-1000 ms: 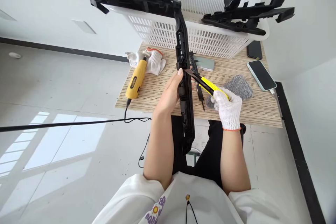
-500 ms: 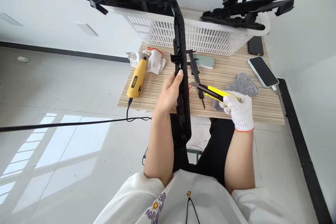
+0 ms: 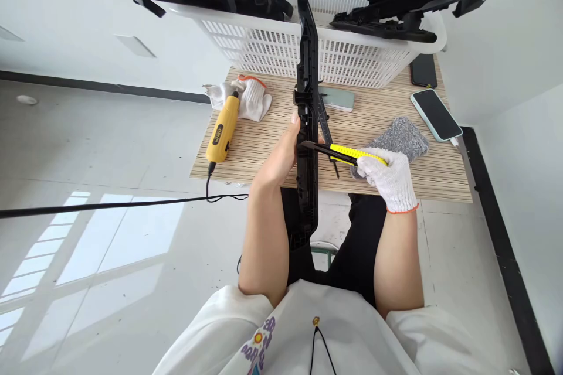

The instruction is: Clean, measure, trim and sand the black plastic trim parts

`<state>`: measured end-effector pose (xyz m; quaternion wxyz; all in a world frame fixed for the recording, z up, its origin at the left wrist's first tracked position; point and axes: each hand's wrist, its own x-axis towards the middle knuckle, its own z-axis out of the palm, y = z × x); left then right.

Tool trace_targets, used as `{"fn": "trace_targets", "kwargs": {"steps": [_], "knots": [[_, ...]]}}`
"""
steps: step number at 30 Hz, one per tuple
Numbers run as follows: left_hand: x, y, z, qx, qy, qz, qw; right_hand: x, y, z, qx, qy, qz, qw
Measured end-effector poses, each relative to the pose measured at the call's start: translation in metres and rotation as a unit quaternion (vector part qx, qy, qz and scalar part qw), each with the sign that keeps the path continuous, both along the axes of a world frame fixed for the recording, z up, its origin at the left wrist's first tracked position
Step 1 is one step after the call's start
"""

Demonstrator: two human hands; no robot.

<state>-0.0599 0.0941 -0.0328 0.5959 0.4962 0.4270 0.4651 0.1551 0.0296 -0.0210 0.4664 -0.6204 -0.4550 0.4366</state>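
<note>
1. Left hand [image 3: 280,154] grips the strip [image 3: 308,176] mid-length.
2. The strip runs near to far above the table [image 3: 376,110].
3. Gloved right hand [image 3: 390,177] clasps the knife [image 3: 347,153], blade [image 3: 311,145] over the strip.

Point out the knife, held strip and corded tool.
Knife [image 3: 347,152]: head view, on its yellow handle.
Held strip [image 3: 309,116]: head view, on its middle stretch.
Corded tool [image 3: 224,126]: head view, on its yellow body.

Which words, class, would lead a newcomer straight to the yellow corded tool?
Start at the striped tabletop beneath the white basket. At its left end, tip by a white glove, lies the yellow corded tool. Unlike the slimmer yellow cutter, it trails a black cable.
</note>
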Motion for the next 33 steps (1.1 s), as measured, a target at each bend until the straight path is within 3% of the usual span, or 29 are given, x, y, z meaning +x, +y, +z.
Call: {"fn": "trace_targets", "kwargs": {"steps": [5, 10, 16, 18, 26, 30, 33], "knots": [[-0.002, 0.000, -0.001, -0.028, -0.035, -0.027, 0.999, 0.002, 0.001, 0.001, 0.001, -0.015, 0.001, 1.000], [-0.005, -0.002, 0.004, -0.004, -0.035, -0.031, 0.999, 0.001, 0.002, -0.002, 0.018, -0.038, -0.018, 0.999], [-0.021, -0.007, 0.013, 0.049, -0.009, -0.161, 0.986, -0.002, 0.003, -0.003, 0.024, -0.049, -0.033, 0.998], [-0.025, -0.008, 0.014, 0.054, -0.010, -0.175, 0.983, -0.003, 0.003, -0.002, 0.024, -0.046, -0.035, 0.998], [-0.019, -0.006, 0.013, 0.058, -0.024, -0.095, 0.993, 0.002, -0.001, 0.000, 0.007, 0.029, -0.046, 0.998], [-0.012, -0.006, 0.011, 0.018, -0.013, -0.011, 1.000, 0.002, -0.001, 0.001, -0.010, -0.002, -0.013, 1.000], [-0.010, -0.006, 0.009, -0.005, -0.016, 0.013, 1.000, 0.000, -0.001, 0.001, 0.006, -0.030, -0.025, 0.999]]}}
